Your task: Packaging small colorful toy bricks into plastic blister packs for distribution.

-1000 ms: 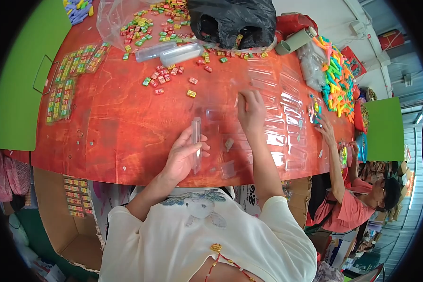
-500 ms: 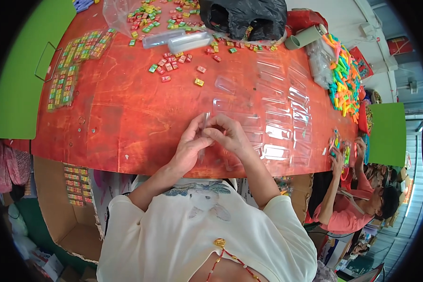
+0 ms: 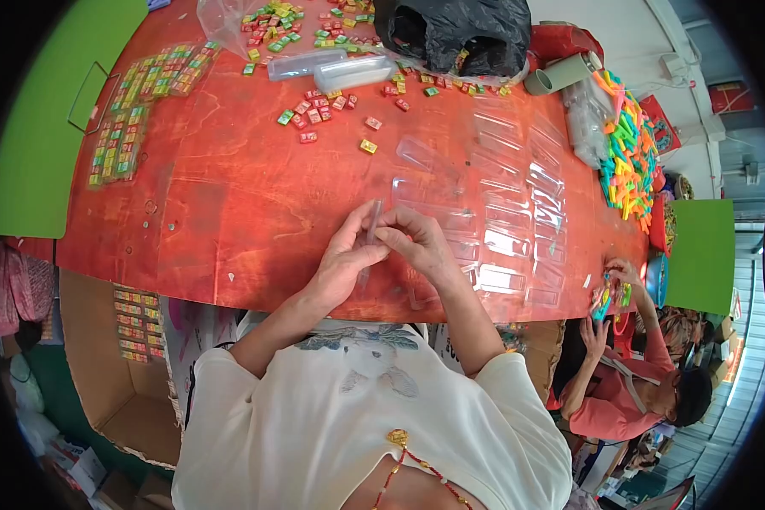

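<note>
Between my two hands a thin clear plastic tray (image 3: pixel 375 219) is held nearly upright, its narrow edge toward me. My left hand (image 3: pixel 338 265) grips it from the left, thumb pointing to the right. From the other side my right hand (image 3: pixel 421 245) pinches it with bent fingers; the fingertips partly cover it. Flat on the red table just right of my hands lie rows of clear plastic trays (image 3: pixel 506 242). Beyond my hands is a loose group of small red, green and yellow wrapped blocks (image 3: pixel 313 113), with a single yellow block (image 3: pixel 368 146) nearer me.
Filled trays (image 3: pixel 116 151) lie at the left. Stacked trays (image 3: pixel 355 74), a black plastic bag (image 3: pixel 455 34) and a green-grey cup (image 3: pixel 561 75) stand at the back. Colourful plastic pieces (image 3: pixel 627 144) are heaped right. A co-worker (image 3: pixel 625 395) handles small items there. A cardboard box (image 3: pixel 115 374) sits below left.
My hands keep their hold on the tray with hardly any movement. The view has shifted slightly. At the right, the co-worker's hands have moved closer together around the colourful items.
</note>
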Demonstrator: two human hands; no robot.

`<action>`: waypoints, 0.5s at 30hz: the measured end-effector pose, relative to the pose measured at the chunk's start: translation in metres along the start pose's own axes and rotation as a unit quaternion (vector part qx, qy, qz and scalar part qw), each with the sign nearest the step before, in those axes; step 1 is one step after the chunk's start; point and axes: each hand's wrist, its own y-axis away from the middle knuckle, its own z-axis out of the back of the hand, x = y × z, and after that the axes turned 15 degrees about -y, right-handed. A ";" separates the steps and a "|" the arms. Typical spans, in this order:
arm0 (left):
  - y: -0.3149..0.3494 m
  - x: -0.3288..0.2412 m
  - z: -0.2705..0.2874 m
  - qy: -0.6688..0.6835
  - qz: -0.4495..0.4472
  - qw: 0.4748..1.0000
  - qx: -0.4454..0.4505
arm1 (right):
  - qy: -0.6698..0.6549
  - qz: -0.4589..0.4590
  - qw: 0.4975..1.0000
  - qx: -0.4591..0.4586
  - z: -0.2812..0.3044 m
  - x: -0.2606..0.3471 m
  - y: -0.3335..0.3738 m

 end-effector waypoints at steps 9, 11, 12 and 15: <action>-0.006 0.000 0.004 0.008 0.006 1.000 0.005 | -0.074 -0.018 0.997 0.025 0.008 -0.003 -0.003; -0.008 0.001 0.005 0.034 0.004 0.999 0.018 | -0.076 -0.026 0.997 0.018 0.010 -0.004 -0.004; -0.008 0.003 0.006 0.034 0.004 0.999 0.019 | -0.076 -0.025 0.997 0.018 0.010 -0.005 -0.004; -0.006 0.005 0.007 0.029 -0.007 1.000 0.005 | -0.146 -0.028 0.989 -0.001 0.003 -0.006 -0.002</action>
